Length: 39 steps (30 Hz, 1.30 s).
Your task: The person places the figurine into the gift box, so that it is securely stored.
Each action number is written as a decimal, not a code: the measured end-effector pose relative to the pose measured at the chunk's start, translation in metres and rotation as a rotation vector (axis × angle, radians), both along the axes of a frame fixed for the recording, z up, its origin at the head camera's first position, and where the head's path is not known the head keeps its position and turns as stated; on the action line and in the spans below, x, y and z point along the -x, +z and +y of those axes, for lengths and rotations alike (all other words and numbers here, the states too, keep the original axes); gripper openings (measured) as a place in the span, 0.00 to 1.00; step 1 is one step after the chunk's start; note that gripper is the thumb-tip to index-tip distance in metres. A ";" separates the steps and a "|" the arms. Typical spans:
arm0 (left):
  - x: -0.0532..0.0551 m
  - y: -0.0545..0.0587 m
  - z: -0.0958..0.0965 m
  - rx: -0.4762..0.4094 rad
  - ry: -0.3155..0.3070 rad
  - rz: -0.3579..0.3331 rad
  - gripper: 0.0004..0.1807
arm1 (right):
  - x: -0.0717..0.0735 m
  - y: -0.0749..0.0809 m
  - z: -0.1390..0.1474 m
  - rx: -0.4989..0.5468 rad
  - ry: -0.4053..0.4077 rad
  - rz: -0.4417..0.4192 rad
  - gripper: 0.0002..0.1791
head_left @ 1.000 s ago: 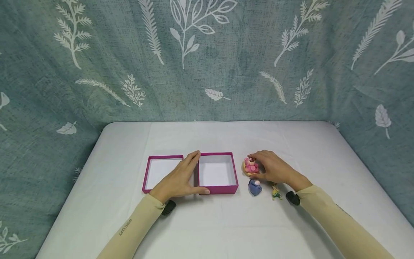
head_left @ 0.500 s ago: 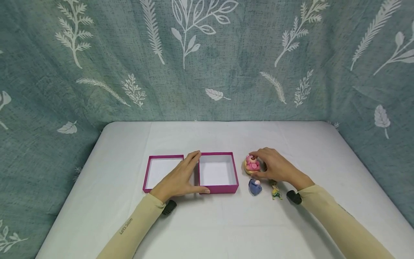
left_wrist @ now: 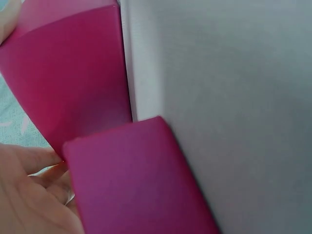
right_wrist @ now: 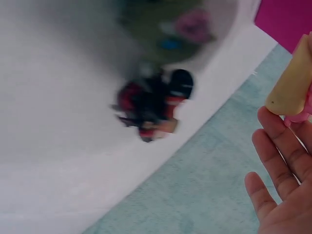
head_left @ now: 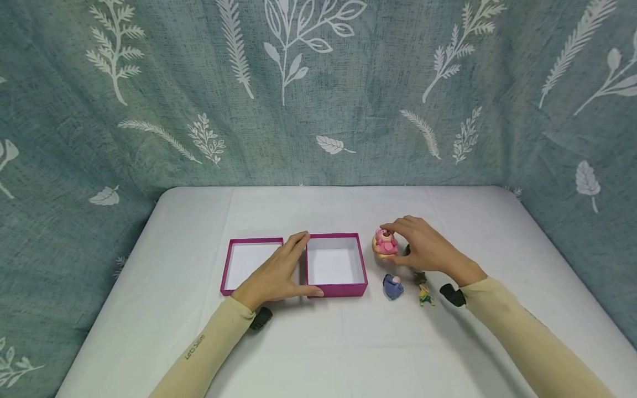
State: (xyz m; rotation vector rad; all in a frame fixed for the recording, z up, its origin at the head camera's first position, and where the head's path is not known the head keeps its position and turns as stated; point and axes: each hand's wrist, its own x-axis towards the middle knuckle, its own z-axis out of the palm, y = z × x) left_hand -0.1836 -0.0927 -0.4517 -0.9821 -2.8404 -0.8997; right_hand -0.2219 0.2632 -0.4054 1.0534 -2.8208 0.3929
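My left hand (head_left: 278, 273) grips the left side of an open magenta box (head_left: 343, 290) with white inside, thumb on the near wall, fingers at the far corner. In the left wrist view, the thumb and fingers span the box's wall (left_wrist: 73, 68). My right hand (head_left: 430, 249) pinches a pink bear figurine (head_left: 385, 241) with a yellow base, just right of the box, thumb below and fingers above. Nearer me lie a blue-clad figurine (head_left: 392, 287) and a yellow-green figurine (head_left: 425, 294). A black-and-red figurine (right_wrist: 151, 105) shows in the right wrist view.
The magenta-rimmed lid (head_left: 226, 268) lies inside up at the box's left, partly behind my left hand. Another figurine (right_wrist: 165, 34), olive with a pink flower, is blurred in the right wrist view. A white cloth (head_left: 348, 348) covers the table; a leaf-patterned curtain (head_left: 368, 138) hangs behind.
My right hand has moved up and away from me with the pink bear figurine, uncovering more of the yellow-green figurine. My left hand stays on the box.
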 end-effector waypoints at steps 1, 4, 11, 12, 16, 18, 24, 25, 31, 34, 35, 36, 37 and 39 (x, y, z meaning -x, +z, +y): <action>0.000 0.000 0.000 0.002 0.001 -0.001 0.66 | 0.000 0.002 -0.002 -0.002 0.008 0.009 0.36; 0.000 0.000 0.000 0.005 0.003 -0.007 0.66 | 0.000 0.009 -0.008 -0.003 0.025 0.023 0.36; -0.001 0.002 0.000 0.004 0.009 -0.021 0.67 | -0.003 0.023 -0.026 -0.005 0.052 0.023 0.36; -0.001 0.002 0.000 0.006 0.012 -0.024 0.67 | -0.004 0.024 -0.028 -0.005 0.058 0.025 0.36; -0.001 0.002 0.000 0.008 0.016 -0.022 0.67 | -0.005 0.029 -0.038 0.000 0.075 0.035 0.37; -0.001 0.002 0.000 0.009 0.017 -0.023 0.67 | -0.006 0.030 -0.043 0.007 0.081 0.032 0.37; -0.001 0.002 0.001 0.010 0.020 -0.036 0.67 | -0.008 0.031 -0.054 0.003 0.104 0.030 0.36; -0.001 0.002 0.001 0.010 0.020 -0.037 0.67 | -0.008 0.030 -0.055 0.001 0.108 0.031 0.36; -0.001 0.001 0.001 -0.003 0.016 -0.029 0.68 | -0.008 0.023 -0.060 -0.016 0.101 0.005 0.36; 0.000 0.000 0.001 -0.001 0.018 -0.021 0.68 | -0.008 0.019 -0.062 -0.021 0.099 -0.005 0.36; 0.000 0.000 0.001 0.002 0.019 -0.020 0.68 | -0.008 0.018 -0.063 -0.021 0.100 -0.004 0.36; 0.000 0.000 0.000 0.004 0.018 -0.016 0.68 | -0.008 0.017 -0.063 -0.021 0.102 -0.002 0.36; 0.000 0.000 0.000 0.006 0.019 -0.015 0.68 | -0.008 0.016 -0.063 -0.022 0.104 0.003 0.36; 0.000 0.000 0.000 0.008 0.019 -0.013 0.68 | -0.008 0.014 -0.064 -0.018 0.110 0.015 0.36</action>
